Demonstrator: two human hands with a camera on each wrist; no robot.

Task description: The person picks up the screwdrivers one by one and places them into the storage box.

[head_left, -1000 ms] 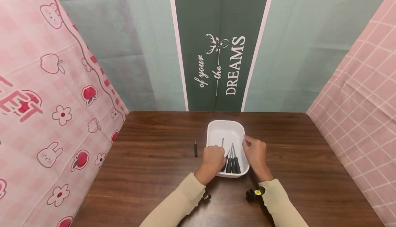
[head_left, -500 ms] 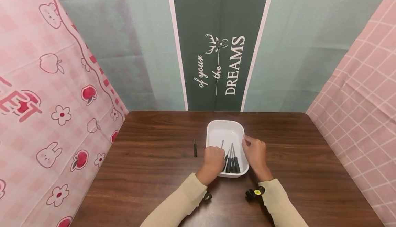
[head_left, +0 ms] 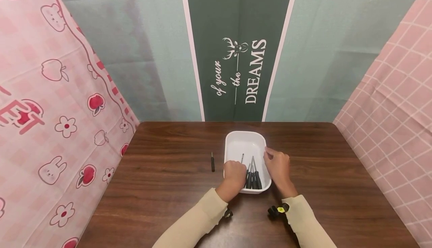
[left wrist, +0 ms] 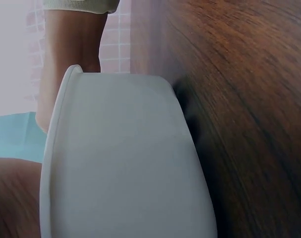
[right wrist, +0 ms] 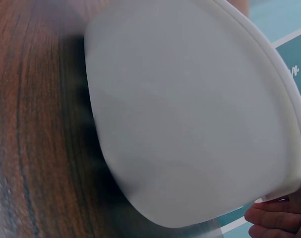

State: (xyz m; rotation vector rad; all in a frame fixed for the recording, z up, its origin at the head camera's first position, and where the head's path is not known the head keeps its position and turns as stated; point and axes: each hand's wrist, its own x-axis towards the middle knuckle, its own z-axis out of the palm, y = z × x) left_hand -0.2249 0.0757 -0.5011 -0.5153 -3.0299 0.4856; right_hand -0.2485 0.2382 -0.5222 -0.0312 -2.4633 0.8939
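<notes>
In the head view a white plastic tray [head_left: 245, 145] stands on the table with several black-handled screwdrivers [head_left: 254, 180] inside, shafts pointing away from me. My left hand [head_left: 235, 173] reaches over the tray's left side, fingers curled down around a screwdriver whose metal shaft [head_left: 242, 158] sticks out past the knuckles; its handle is hidden under the hand. My right hand [head_left: 278, 166] pinches the tray's right rim. The right wrist view shows curled fingers [right wrist: 274, 220] at that rim. Mostly the tray's outer wall [left wrist: 120, 153] fills the left wrist view.
One small black screwdriver [head_left: 212, 163] lies on the wooden table [head_left: 162, 188], left of the tray. Fabric curtains [head_left: 158, 53] hang behind the table and along both sides. A dark wrist camera [head_left: 277, 211] sits at the right sleeve.
My left hand has shifted slightly right within the tray, and the shaft beyond its knuckles has drawn a little toward me. The right hand stays on the rim.
</notes>
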